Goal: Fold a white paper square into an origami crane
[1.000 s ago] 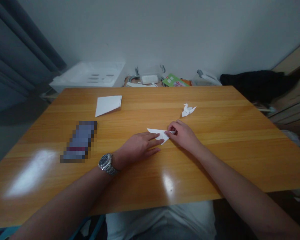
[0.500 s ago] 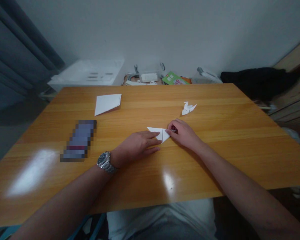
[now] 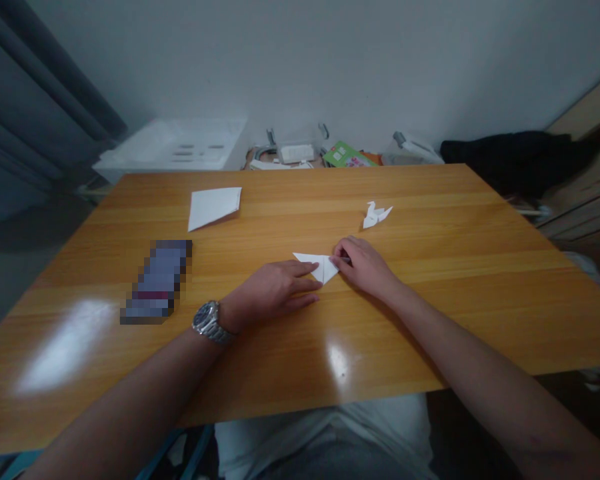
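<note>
A small piece of folded white paper [image 3: 329, 268] lies on the wooden table between my hands, roughly triangular with a point toward me and a crease down its middle. My left hand [image 3: 280, 288] rests over its left part, fingers stretched out and fingertips on the paper. At the right corner, my right hand [image 3: 363, 261] pinches the paper between thumb and fingers; that corner is partly hidden. Beyond the right hand stands a folded paper bird [image 3: 377, 215].
Another sheet of white paper [image 3: 214, 208] sits at the table's back left. A blurred-out phone-like object [image 3: 157, 281] lies left of my left hand. Behind the table [image 3: 430, 300] are a white plastic tray [image 3: 175, 143], a green booklet [image 3: 349, 155] and a dark cloth [image 3: 515, 157].
Almost nothing differs. The right hand's fingers have shifted very slightly on the paper's right corner, while the left hand stays in place. The view has moved a little.
</note>
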Action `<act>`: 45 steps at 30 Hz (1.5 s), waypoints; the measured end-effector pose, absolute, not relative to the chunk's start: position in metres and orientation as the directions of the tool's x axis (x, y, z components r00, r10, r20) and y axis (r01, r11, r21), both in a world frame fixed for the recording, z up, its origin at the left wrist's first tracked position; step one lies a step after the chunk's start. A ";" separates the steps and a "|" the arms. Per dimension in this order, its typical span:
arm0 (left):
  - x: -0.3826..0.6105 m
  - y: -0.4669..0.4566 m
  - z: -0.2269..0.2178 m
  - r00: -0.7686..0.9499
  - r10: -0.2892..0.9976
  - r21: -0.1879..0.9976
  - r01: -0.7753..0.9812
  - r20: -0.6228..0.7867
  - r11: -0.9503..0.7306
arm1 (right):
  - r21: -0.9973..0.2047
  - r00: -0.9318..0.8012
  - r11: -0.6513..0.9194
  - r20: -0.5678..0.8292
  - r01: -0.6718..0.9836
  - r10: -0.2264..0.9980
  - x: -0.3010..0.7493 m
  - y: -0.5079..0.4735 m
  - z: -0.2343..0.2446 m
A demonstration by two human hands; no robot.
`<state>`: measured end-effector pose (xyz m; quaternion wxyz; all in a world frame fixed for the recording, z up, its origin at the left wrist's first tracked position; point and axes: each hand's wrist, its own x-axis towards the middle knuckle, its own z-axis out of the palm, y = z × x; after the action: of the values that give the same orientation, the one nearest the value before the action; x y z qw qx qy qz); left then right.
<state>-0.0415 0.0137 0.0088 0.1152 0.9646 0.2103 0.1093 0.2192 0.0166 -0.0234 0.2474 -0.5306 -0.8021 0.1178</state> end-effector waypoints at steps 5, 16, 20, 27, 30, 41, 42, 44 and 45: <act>-0.041 0.014 0.009 0.879 0.441 0.299 0.378 0.180 -0.876 | -0.440 -0.291 0.388 0.274 0.810 0.917 0.217 0.016 -0.024; -0.042 0.014 0.007 0.875 0.456 0.322 0.389 0.163 -0.863 | -0.407 -0.283 0.377 0.273 0.832 0.919 0.215 0.017 -0.025; -0.043 0.015 0.006 0.881 0.448 0.299 0.391 0.153 -0.871 | -0.416 -0.279 0.379 0.282 0.827 0.918 0.215 0.016 -0.026; -0.042 0.013 0.008 0.876 0.460 0.279 0.411 0.142 -0.868 | -0.408 -0.263 0.374 0.304 0.833 0.916 0.214 0.016 -0.028; -0.042 0.014 0.007 0.876 0.456 0.279 0.403 0.156 -0.871 | -0.407 -0.248 0.362 0.307 0.838 0.919 0.212 0.016 -0.027; -0.042 0.013 0.007 0.877 0.458 0.281 0.407 0.145 -0.869 | -0.390 -0.239 0.348 0.301 0.853 0.923 0.212 0.017 -0.027; -0.042 0.013 0.007 0.875 0.462 0.287 0.410 0.142 -0.866 | -0.390 -0.240 0.348 0.300 0.852 0.923 0.212 0.017 -0.027; -0.042 0.014 0.007 0.868 0.477 0.305 0.421 0.138 -0.854 | -0.391 -0.242 0.351 0.301 0.851 0.922 0.212 0.017 -0.027; -0.042 0.014 0.006 0.863 0.484 0.314 0.425 0.141 -0.849 | -0.394 -0.242 0.352 0.302 0.849 0.922 0.212 0.017 -0.027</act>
<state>-0.0420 0.0145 0.0065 0.1375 0.9554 0.2379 0.1081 0.2121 0.0169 -0.0266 0.2459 -0.5643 -0.7846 0.0741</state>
